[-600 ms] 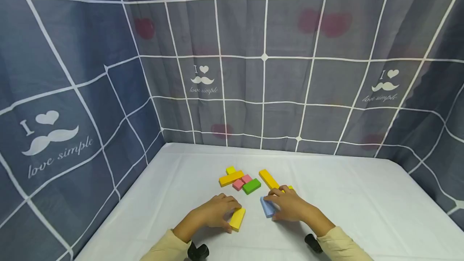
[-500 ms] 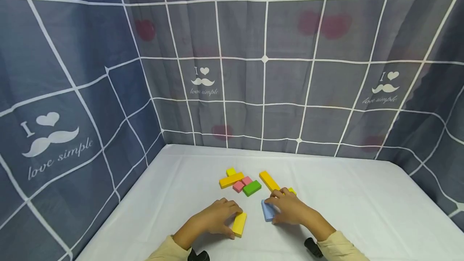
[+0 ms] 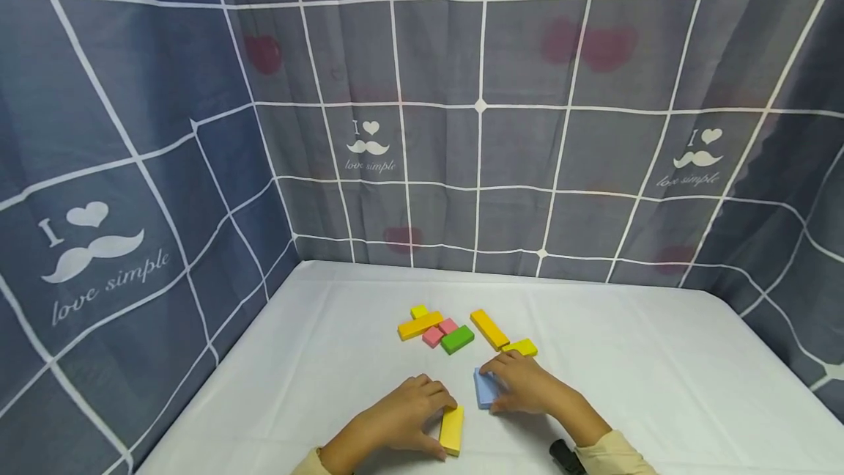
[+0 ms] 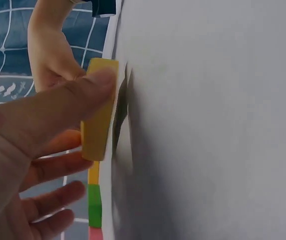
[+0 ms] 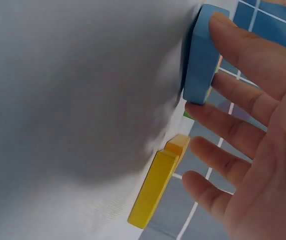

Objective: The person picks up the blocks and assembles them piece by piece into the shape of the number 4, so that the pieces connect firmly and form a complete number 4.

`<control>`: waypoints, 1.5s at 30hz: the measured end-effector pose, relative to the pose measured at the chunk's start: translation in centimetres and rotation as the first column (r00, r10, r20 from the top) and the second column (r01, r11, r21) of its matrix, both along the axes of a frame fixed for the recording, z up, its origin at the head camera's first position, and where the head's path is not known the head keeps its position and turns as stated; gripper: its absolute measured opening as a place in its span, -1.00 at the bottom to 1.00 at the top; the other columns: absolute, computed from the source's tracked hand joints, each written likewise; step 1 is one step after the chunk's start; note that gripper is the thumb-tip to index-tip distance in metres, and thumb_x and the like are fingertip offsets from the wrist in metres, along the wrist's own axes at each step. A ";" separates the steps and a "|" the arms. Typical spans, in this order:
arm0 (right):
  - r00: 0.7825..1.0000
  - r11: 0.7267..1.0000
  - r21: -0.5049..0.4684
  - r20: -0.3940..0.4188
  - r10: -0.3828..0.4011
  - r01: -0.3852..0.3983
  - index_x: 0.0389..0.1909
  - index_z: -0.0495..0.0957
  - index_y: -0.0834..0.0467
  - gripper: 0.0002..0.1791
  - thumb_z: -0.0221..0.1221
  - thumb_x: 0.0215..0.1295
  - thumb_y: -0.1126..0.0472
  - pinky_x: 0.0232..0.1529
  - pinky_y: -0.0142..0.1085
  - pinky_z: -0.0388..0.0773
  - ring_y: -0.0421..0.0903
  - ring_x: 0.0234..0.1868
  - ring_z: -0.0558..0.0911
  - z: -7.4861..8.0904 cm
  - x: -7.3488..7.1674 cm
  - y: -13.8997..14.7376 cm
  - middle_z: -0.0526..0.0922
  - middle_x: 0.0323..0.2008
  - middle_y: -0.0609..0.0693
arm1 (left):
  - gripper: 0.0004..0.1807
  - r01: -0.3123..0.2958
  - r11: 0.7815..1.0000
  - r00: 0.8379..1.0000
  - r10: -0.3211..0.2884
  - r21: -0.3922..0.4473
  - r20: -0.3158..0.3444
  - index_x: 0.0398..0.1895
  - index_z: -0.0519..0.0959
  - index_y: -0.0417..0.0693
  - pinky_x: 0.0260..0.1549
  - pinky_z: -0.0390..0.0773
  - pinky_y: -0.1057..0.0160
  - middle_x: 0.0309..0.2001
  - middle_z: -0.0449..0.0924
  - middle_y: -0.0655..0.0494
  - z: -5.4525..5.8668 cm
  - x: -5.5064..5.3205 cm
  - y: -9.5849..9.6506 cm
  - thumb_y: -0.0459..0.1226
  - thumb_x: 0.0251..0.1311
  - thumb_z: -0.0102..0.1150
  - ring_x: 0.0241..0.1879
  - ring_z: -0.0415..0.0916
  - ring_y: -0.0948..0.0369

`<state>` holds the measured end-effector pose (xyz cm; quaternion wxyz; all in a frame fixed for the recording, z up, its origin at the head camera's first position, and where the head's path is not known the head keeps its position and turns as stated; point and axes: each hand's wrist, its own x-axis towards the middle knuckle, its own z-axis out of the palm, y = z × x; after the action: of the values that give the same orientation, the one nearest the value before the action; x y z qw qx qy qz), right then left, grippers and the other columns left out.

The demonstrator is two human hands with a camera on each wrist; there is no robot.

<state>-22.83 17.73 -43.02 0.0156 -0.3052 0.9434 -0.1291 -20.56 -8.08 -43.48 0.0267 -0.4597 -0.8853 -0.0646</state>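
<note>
The left hand [image 3: 415, 416] pinches a yellow rectangular block [image 3: 452, 431] at the white tablecloth's [image 3: 297, 372] near side; slightly farther, the right hand [image 3: 525, 385] pinches a light-blue block [image 3: 486, 390]. Beyond lie a green block [image 3: 458, 340] and two pink blocks [image 3: 432, 337], then a gridded curtain [image 3: 435, 145] lettered "I" and "love simple".

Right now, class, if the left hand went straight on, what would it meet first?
Past its rectangular yellow block, likely the rectangular blue block the right hand holds, though depth's unclear.

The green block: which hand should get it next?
Probably the right hand: it looks closer to the green block than the left hand. The left holds a yellow block; the right would first release the blue block.
</note>
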 end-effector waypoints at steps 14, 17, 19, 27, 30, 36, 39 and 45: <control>0.998 0.993 -0.106 0.061 -0.034 0.041 0.04 0.52 0.08 -0.43 0.30 0.05 -0.13 0.03 -0.06 0.46 -0.01 0.02 0.48 -0.4 2.9 0.2 0.60 -0.01 -0.05 | -0.46 0.124 0.992 0.989 -0.122 0.018 -0.081 0.02 0.53 0.24 -0.17 0.31 0.59 -0.15 0.50 0.40 -0.6 2.8 1.3 0.28 0.07 0.12 -0.18 0.34 0.47; 0.996 0.993 -0.108 0.083 -0.043 0.052 0.02 0.52 0.06 -0.44 0.33 0.03 -0.13 0.01 -0.08 0.45 -0.02 0.00 0.47 -0.2 3.2 0.2 0.59 -0.02 -0.06 | -0.47 0.148 0.988 0.983 -0.143 0.037 -0.117 0.00 0.53 0.24 -0.24 0.23 0.63 -0.23 0.45 0.39 -0.9 3.2 1.5 0.29 0.07 0.11 -0.27 0.28 0.48; 0.995 0.992 -0.114 0.094 -0.041 0.052 0.01 0.53 0.05 -0.43 0.34 0.00 -0.14 0.01 -0.08 0.45 -0.03 0.00 0.46 -0.1 3.3 0.1 0.60 -0.02 -0.06 | -0.46 0.159 0.986 0.978 -0.152 0.045 -0.140 0.00 0.53 0.23 -0.26 0.20 0.64 -0.25 0.43 0.38 -1.0 3.4 1.6 0.29 0.07 0.10 -0.28 0.26 0.49; 0.993 0.991 -0.135 0.120 0.007 0.009 -0.01 0.54 0.02 -0.45 0.37 -0.03 -0.10 0.00 -0.14 0.44 -0.02 0.02 0.44 -0.1 3.5 -0.8 0.60 0.00 -0.09 | -0.48 0.188 0.981 0.952 -0.171 0.045 -0.254 0.01 0.60 0.32 -0.15 0.30 0.55 -0.19 0.49 0.37 -1.4 3.9 1.8 0.28 0.05 0.12 -0.20 0.35 0.44; 0.990 0.991 -0.136 0.139 0.001 0.018 0.00 0.55 0.03 -0.47 0.37 -0.02 -0.06 0.00 -0.10 0.44 0.00 0.04 0.44 0.0 3.6 -0.9 0.61 0.01 -0.07 | -0.48 0.179 0.984 0.945 -0.164 0.028 -0.284 0.01 0.59 0.35 -0.15 0.30 0.53 -0.18 0.47 0.35 -1.5 4.1 1.9 0.29 0.02 0.12 -0.20 0.35 0.42; 0.987 0.991 -0.137 0.159 0.019 0.003 0.04 0.54 0.04 -0.50 0.35 0.04 0.01 -0.01 -0.12 0.45 0.02 0.05 0.45 0.0 3.7 -1.1 0.61 0.05 -0.04 | -0.46 0.152 0.988 0.942 -0.138 0.024 -0.306 0.01 0.58 0.34 -0.19 0.30 0.55 -0.18 0.46 0.33 -1.5 4.6 1.9 0.30 -0.01 0.15 -0.23 0.34 0.41; 0.987 0.991 -0.136 0.155 0.034 -0.013 0.05 0.54 0.05 -0.52 0.33 0.08 0.02 -0.01 -0.15 0.46 0.02 0.04 0.46 0.1 3.7 -1.1 0.61 0.04 -0.03 | -0.45 0.145 0.989 0.943 -0.132 0.017 -0.306 0.01 0.58 0.34 -0.25 0.23 0.58 -0.23 0.45 0.34 -1.4 4.8 1.9 0.31 -0.02 0.14 -0.29 0.29 0.44; 0.987 0.991 -0.132 0.155 0.049 -0.029 0.05 0.55 0.06 -0.57 0.29 0.14 0.09 0.02 -0.15 0.47 0.01 0.03 0.47 0.3 3.8 -1.2 0.63 0.04 -0.01 | -0.43 0.115 0.993 0.952 -0.117 -0.023 -0.284 0.03 0.57 0.34 -0.37 0.12 0.60 -0.33 0.38 0.36 -1.1 4.9 2.2 0.33 0.00 0.09 -0.38 0.17 0.46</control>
<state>-19.06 16.54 -42.74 0.0727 -0.3129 0.9227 -0.2134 -15.63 -5.90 -44.61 0.1485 -0.5155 -0.8439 0.0034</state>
